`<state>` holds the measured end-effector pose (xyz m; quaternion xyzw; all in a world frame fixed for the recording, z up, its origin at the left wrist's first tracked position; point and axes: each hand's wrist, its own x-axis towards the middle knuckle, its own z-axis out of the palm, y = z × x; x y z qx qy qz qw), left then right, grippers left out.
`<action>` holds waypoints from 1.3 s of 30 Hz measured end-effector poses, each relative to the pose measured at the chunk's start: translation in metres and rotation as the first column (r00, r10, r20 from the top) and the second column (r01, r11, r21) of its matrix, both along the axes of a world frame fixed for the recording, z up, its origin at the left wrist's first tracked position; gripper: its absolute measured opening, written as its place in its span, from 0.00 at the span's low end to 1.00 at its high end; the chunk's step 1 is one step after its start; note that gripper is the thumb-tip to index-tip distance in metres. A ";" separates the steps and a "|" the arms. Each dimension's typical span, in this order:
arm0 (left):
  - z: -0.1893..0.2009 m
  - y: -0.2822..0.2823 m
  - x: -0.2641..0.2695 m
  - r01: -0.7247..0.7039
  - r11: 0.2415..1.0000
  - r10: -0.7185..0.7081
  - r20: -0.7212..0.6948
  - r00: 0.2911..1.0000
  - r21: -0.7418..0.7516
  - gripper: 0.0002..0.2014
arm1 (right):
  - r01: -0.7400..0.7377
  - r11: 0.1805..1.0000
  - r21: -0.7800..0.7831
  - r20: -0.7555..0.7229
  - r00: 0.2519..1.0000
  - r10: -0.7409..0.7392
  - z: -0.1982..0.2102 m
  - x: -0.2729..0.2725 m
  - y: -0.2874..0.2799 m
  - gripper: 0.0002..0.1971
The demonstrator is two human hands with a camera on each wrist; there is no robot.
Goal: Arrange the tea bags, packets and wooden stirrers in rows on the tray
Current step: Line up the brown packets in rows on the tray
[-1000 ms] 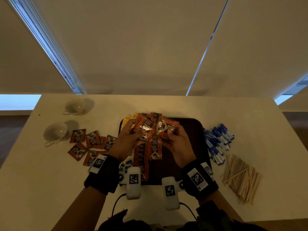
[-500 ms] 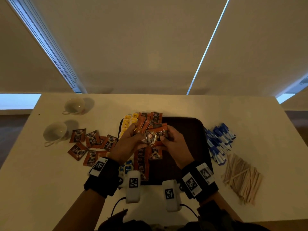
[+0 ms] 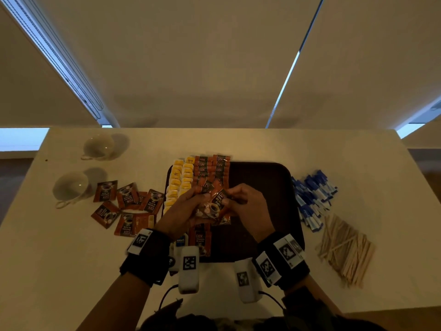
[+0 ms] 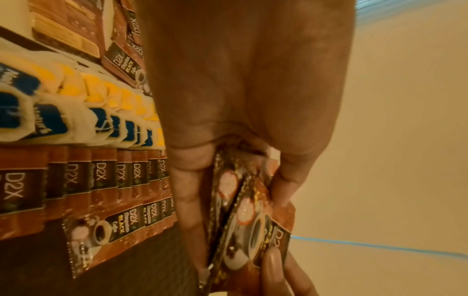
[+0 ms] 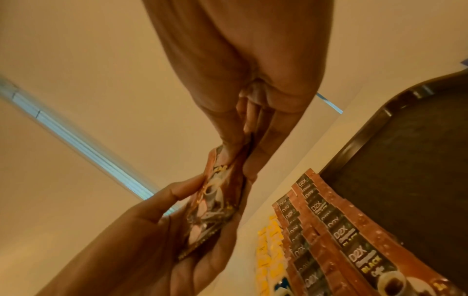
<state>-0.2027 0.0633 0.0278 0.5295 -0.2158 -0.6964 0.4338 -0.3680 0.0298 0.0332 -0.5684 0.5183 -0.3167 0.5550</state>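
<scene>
I grip a stack of coffee packets (image 3: 213,206) in both hands (image 3: 181,211) (image 3: 250,209) mid-frame; tea bags (image 3: 179,182) are rowed, while stirrers (image 3: 346,249) at lower right wait.

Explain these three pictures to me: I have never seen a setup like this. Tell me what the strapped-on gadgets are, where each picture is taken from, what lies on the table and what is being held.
No machine here: a person works bare-handed, wearing cameras. The wide picture comes from a head camera looking down; the other two come from wrist cameras looking along each hand.

On the white table sits a dark tray with rows of yellow tea bags and brown coffee packets. More loose packets and two cups lie left of it; blue sachets and wooden stirrers lie right.

The left hand grips a small bunch of coffee packets, and the right hand pinches one of them.
</scene>
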 end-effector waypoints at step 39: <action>-0.036 0.014 0.020 -0.152 0.987 0.159 0.354 0.921 -0.048 0.12 | -0.061 0.987 0.149 -0.584 0.800 0.137 -0.112 0.014 -0.029 0.12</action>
